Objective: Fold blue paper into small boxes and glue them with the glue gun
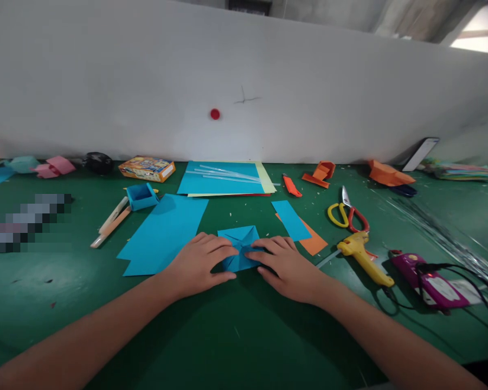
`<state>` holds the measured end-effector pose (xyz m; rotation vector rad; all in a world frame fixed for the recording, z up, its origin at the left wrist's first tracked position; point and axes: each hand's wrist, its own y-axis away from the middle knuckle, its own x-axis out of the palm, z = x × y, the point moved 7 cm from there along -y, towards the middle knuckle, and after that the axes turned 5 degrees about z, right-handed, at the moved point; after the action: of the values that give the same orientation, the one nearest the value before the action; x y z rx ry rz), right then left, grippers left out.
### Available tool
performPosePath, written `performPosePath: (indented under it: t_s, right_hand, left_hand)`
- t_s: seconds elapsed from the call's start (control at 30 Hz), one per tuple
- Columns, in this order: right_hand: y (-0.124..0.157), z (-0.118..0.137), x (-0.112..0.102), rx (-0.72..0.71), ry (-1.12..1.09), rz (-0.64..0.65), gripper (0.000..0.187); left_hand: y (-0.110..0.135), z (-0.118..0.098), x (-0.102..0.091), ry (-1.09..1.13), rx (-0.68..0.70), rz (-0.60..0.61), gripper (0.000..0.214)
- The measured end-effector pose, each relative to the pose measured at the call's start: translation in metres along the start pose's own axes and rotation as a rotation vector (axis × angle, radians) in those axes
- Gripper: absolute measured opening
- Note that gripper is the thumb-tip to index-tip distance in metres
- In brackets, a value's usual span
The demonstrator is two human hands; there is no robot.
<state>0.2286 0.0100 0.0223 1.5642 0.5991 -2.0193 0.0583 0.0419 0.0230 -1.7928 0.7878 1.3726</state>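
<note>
A small folded blue paper (pixel 239 244) lies on the green table (pixel 236 325) in front of me. My left hand (pixel 201 265) rests on its left side, fingers stretched flat and pressing the paper down. My right hand (pixel 287 265) lies on its right side, fingers also flat, the fingertips on the fold near the middle. The lower corners of the paper are hidden under both hands. A larger blue sheet (pixel 162 233) lies just left of it, partly under my left wrist.
Right of the hands lie a blue strip on orange paper (pixel 296 225), scissors (pixel 345 214), a yellow glue gun (pixel 364 257) and a purple device with cables (pixel 429 281). Behind are stacked blue and yellow sheets (pixel 223 179), a small blue box (pixel 141 196), an orange cutter (pixel 291 186) and a white wall.
</note>
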Motion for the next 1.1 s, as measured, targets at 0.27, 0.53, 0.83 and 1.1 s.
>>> performPosePath:
  t_s: [0.27,0.53,0.83,1.1]
  right_hand:
    - [0.0008,0.0025,0.0006,-0.019,-0.027,-0.014,0.036]
    - [0.0009,0.0034,-0.0002,-0.027,-0.03,-0.007,0.037]
    - [0.0009,0.0044,-0.0012,-0.024,-0.028,-0.005,0.037]
    - [0.0016,0.0054,-0.0012,-0.031,-0.035,0.003,0.038]
  left_hand:
    - [0.0014,-0.0006,-0.0013,-0.019,-0.015,-0.001,0.031]
    - [0.0012,0.0039,0.0014,-0.012,-0.085,-0.009,0.03]
    - [0.0019,0.0034,-0.0012,-0.015,-0.08,-0.045,0.031]
    - [0.0021,0.0038,-0.0013,-0.016,-0.08,-0.037,0.03]
